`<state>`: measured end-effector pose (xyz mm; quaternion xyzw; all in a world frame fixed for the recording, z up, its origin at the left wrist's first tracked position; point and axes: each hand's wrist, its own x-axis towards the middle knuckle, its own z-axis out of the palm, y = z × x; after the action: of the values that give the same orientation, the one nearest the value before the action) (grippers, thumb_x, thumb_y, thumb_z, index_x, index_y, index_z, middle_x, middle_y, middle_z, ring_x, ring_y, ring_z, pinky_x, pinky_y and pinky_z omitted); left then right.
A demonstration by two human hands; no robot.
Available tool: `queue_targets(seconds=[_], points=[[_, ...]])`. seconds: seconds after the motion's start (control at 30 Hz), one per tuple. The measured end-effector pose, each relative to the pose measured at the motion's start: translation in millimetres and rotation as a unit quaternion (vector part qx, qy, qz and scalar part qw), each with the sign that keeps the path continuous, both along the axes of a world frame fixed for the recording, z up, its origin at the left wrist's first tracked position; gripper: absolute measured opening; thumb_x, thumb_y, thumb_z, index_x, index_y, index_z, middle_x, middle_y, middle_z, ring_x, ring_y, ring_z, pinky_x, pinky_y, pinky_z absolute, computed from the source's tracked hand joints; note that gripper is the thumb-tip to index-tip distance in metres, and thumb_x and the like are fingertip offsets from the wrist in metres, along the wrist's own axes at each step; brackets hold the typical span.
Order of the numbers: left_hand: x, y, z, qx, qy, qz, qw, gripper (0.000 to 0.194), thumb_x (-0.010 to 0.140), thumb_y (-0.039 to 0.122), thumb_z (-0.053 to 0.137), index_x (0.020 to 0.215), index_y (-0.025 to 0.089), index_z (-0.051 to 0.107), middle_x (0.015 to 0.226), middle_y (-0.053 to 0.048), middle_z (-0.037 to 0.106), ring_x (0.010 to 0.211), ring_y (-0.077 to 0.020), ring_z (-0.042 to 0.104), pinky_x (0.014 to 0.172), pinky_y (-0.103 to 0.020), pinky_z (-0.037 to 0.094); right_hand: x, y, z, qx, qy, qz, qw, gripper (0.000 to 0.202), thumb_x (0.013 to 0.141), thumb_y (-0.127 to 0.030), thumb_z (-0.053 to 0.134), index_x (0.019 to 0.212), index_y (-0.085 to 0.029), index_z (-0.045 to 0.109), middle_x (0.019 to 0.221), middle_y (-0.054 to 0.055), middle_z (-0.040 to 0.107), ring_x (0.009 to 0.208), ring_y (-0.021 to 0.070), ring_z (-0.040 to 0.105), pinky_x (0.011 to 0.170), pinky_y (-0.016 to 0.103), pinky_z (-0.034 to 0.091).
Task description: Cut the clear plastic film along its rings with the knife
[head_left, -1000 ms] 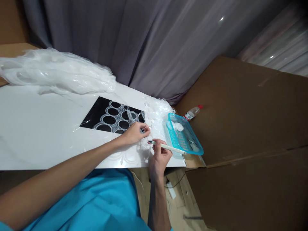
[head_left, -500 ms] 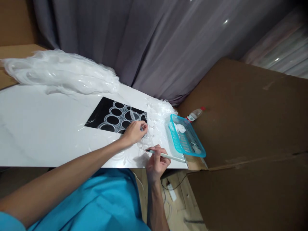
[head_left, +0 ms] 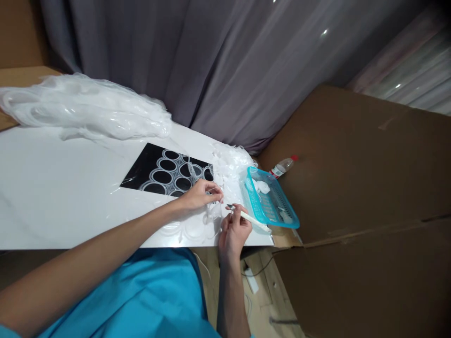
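My left hand (head_left: 202, 193) is closed in a pinch over the right end of a black sheet (head_left: 136, 166) patterned with white-edged ovals. A thin translucent white scrap (head_left: 213, 211) hangs at its fingertips. Close beside it, my right hand (head_left: 234, 234) grips a white pen-shaped tool (head_left: 259, 224) with a dark tip. The tip points toward the left fingertips, and its exact kind is hard to make out. Loose translucent white pieces (head_left: 232, 159) lie to the right of the sheet.
A blue plastic basket (head_left: 259, 209) with white pieces inside stands at the table's right end. Behind it lies a clear bottle (head_left: 283, 166) with a red cap. A large translucent white heap (head_left: 95, 108) occupies the back left. Cardboard (head_left: 352, 178) rises at the right.
My left hand has moved slightly right. My right hand has raised the tool, bringing its dark tip up close to the left fingertips.
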<state>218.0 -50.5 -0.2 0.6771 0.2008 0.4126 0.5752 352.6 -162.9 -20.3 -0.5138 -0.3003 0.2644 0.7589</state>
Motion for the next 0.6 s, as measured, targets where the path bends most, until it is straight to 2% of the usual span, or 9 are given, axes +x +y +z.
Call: queue_targets(seconds=[0.07, 0.13, 0.27, 0.33, 0.43, 0.6], points=[[0.4, 0.6, -0.6, -0.001, -0.001, -0.008, 1.0, 0.014, 0.092, 0.029, 0.078, 0.09, 0.017, 0.084, 0.092, -0.009, 0.083, 0.091, -0.0207, 0.074, 0.083, -0.031, 0.053, 0.1, -0.2, -2.5, -0.002, -0.022, -0.021, 1.0, 0.046, 0.09, -0.057, 0.084, 0.105, -0.016, 0.069, 0.086, 0.004, 0.077, 0.043, 0.0038, 0.032, 0.043, 0.023, 0.023], [0.9, 1.7, -1.6, 0.0, -0.001, -0.016, 1.0, 0.012, 0.091, 0.029, 0.079, 0.09, 0.018, 0.084, 0.093, -0.009, 0.083, 0.092, -0.0209, 0.074, 0.085, -0.031, 0.053, 0.3, -0.1, -4.4, -0.005, -0.054, -0.029, 0.998, 0.046, 0.091, -0.056, 0.084, 0.109, -0.015, 0.071, 0.088, 0.007, 0.079, 0.043, 0.0054, 0.037, 0.043, 0.023, 0.028], [0.3, 2.5, -2.7, 0.003, 0.003, -0.033, 0.999, 0.011, 0.091, 0.028, 0.079, 0.091, 0.018, 0.085, 0.093, -0.008, 0.083, 0.092, -0.021, 0.074, 0.085, -0.032, 0.052, 1.2, 0.4, -5.7, -0.011, -0.125, -0.043, 0.991, 0.05, 0.093, -0.058, 0.079, 0.113, -0.012, 0.077, 0.092, 0.012, 0.081, 0.062, 0.0169, 0.066, 0.057, 0.028, 0.05], [-0.9, 1.8, -2.1, 0.007, 0.009, -0.039, 0.999, 0.011, 0.091, 0.028, 0.08, 0.091, 0.018, 0.085, 0.093, -0.008, 0.084, 0.092, -0.0211, 0.074, 0.085, -0.032, 0.052, 1.7, 0.7, -6.1, -0.01, -0.14, -0.044, 0.989, 0.05, 0.093, -0.058, 0.079, 0.112, -0.012, 0.079, 0.093, 0.012, 0.081, 0.076, 0.0222, 0.073, 0.067, 0.032, 0.056], [-2.9, 0.4, 0.1, 0.018, 0.022, -0.044, 0.999, 0.013, 0.092, 0.029, 0.079, 0.092, 0.018, 0.086, 0.094, -0.008, 0.084, 0.091, -0.0214, 0.075, 0.084, -0.031, 0.052, 2.4, 1.0, -7.5, -0.005, -0.133, -0.034, 0.991, 0.046, 0.094, -0.054, 0.079, 0.112, -0.012, 0.079, 0.096, 0.013, 0.081, 0.085, 0.0245, 0.076, 0.076, 0.035, 0.059], [-4.5, -2.0, 3.8, 0.038, 0.036, -0.034, 0.998, 0.015, 0.092, 0.031, 0.08, 0.092, 0.018, 0.086, 0.093, -0.008, 0.084, 0.089, -0.0216, 0.075, 0.079, -0.03, 0.052, 2.5, 1.4, -9.7, -0.002, -0.106, -0.027, 0.994, 0.038, 0.094, -0.047, 0.081, 0.109, -0.013, 0.077, 0.101, 0.013, 0.081, 0.088, 0.0237, 0.075, 0.079, 0.034, 0.059]])
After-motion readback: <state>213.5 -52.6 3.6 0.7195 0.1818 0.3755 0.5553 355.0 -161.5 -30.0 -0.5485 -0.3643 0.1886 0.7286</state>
